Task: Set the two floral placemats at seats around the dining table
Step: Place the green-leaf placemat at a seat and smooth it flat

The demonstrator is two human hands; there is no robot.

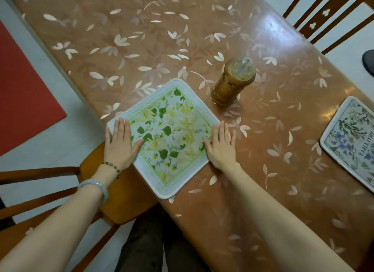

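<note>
A white-bordered placemat with green leaves and yellow flowers [172,134] lies flat at the near edge of the dining table [141,39]. My left hand [120,143] rests palm down on its left corner, fingers straight and together. My right hand [221,145] lies flat on its right corner, partly on the table. Neither hand grips anything. A second placemat with blue and purple flowers [352,140] lies at the table's right side, cut off by the frame edge.
A gold bottle-shaped lantern [232,82] stands just beyond the green mat's right corner. A wooden chair [113,201] stands under the table edge at my left. Another wooden chair [327,18] is at the far right. A red mat [22,93] covers the floor at left.
</note>
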